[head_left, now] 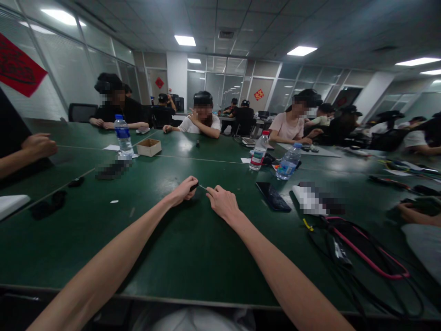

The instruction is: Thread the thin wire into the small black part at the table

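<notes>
Both my arms stretch out over a dark green table (179, 248). My left hand (183, 190) is closed in a pinch on a small dark object (194, 186) with a thin light strand (203, 187) coming out of it. My right hand (223, 202) is closed too, pinching the other end of that strand. The two hands sit a few centimetres apart, resting on the table top. What the small object is I cannot make out.
A dark phone (273, 196) lies right of my hands, with black and pink cables (365, 255) beyond. Water bottles (259, 151) (123, 134) and a small cardboard box (149, 147) stand farther back. Several people sit around the table; a person's hand (38, 145) rests at far left.
</notes>
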Demonstrator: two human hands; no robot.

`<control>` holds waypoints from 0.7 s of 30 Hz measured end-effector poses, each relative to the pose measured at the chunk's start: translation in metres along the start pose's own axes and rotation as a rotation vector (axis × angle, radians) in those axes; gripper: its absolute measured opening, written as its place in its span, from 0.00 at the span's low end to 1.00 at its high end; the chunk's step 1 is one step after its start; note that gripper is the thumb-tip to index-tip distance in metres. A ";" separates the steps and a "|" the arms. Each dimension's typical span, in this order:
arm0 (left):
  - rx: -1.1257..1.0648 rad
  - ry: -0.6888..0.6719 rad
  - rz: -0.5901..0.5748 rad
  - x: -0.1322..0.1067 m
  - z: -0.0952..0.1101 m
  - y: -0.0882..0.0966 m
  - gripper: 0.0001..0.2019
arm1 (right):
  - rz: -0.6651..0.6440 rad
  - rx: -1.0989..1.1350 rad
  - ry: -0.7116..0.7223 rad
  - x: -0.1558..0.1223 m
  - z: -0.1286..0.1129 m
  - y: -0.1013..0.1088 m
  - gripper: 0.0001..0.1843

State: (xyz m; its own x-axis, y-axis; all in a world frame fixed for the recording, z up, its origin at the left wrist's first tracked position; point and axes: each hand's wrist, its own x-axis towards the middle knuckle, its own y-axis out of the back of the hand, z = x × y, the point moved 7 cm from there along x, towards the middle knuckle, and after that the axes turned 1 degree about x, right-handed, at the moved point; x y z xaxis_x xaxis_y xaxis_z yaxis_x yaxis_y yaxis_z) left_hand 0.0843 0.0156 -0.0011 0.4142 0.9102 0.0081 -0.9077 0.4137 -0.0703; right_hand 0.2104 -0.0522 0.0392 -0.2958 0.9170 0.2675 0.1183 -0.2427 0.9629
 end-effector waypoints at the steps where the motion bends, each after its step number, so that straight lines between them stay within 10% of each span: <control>1: 0.009 0.005 0.001 0.000 0.000 0.000 0.14 | 0.003 -0.002 -0.006 0.000 0.000 0.000 0.21; 21: 0.027 -0.021 -0.006 0.006 -0.004 -0.006 0.12 | 0.036 -0.008 -0.006 0.001 0.007 0.001 0.29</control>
State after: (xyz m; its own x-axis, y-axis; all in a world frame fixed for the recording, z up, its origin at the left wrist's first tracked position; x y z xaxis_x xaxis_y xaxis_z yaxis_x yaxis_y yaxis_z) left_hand 0.0922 0.0185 -0.0047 0.4187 0.9076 0.0296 -0.9066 0.4197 -0.0436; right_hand 0.2171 -0.0488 0.0403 -0.2861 0.9094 0.3019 0.1214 -0.2782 0.9528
